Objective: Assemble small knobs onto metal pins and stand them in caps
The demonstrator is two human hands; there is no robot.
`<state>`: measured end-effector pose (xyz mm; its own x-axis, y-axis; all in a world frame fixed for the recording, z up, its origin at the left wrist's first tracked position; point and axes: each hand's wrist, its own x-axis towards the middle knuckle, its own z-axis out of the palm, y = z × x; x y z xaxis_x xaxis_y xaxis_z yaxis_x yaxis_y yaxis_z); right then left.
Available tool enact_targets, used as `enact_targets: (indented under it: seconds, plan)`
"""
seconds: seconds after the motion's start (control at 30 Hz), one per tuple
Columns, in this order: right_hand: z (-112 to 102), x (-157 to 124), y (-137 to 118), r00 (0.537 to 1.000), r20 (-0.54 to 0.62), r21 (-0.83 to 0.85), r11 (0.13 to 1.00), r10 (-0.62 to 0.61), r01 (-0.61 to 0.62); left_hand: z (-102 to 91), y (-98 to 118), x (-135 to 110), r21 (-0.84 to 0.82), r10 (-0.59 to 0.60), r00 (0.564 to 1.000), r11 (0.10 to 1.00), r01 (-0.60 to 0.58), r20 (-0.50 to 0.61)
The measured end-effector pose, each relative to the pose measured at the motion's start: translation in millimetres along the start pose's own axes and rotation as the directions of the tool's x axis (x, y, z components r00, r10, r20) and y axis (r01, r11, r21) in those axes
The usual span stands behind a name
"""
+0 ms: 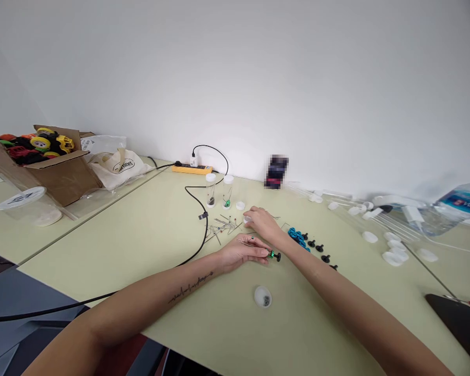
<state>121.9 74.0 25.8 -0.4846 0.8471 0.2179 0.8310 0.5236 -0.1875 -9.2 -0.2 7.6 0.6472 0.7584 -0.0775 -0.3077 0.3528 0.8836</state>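
Note:
My left hand (238, 253) is closed, with a small green-and-black knobbed part (274, 255) sticking out past the thumb. Thin metal pins (243, 242) also lie across its fingers. Just beyond, my right hand (265, 224) reaches over the table with its fingertips on a white cap (248, 220). A second white cap (240, 206) lies behind it. To the left, loose metal pins and rods (225, 224) are scattered. Two clear tubes with white lids stand further back, one holding a green part (227, 203), the other a dark part (211, 200).
Blue rings (296, 235) and black knobs (319, 248) lie right of my right forearm. A white cap with small metal pieces (262, 296) sits nearer me. Clear tubes (348, 211) and a water bottle (454, 209) are at right. A black cable (206, 230) crosses the table.

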Motion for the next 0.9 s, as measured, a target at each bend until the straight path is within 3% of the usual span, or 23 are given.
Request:
enact_targets:
  seconds: [0.2, 0.4, 0.53, 0.7, 0.9]
  plan:
    - [-7.6, -17.5, 4.4, 0.995, -0.089, 0.032, 0.999, 0.046, -0.043, 0.2, 1.4, -0.4, -0.011, 0.0, 1.0, 1.0, 0.0, -0.002]
    - [-23.0, -89.0, -1.9, 0.935, -0.276, 0.403, 0.91, 0.223, -0.099, 0.2, 1.4, 0.3, -0.054, 0.044, 0.999, 0.998, -0.044, -0.009]
    - [-20.3, -126.1, -7.7, 0.94, -0.228, 0.493, 0.862, 0.255, -0.115, -2.1, -1.3, 2.6, -0.103, 0.07, 0.996, 0.992, -0.075, -0.05]
    - [-14.4, -127.5, -11.4, 0.948, -0.262, 0.478, 0.878, 0.179, -0.034, -4.2, -3.5, 3.4, -0.117, 0.086, 0.993, 0.989, -0.095, -0.08]
    - [-10.6, -130.4, -12.7, 0.944, -0.313, 0.467, 0.882, 0.101, 0.06, -4.5, -4.1, 2.5, -0.054, 0.06, 0.998, 0.997, -0.061, -0.026]
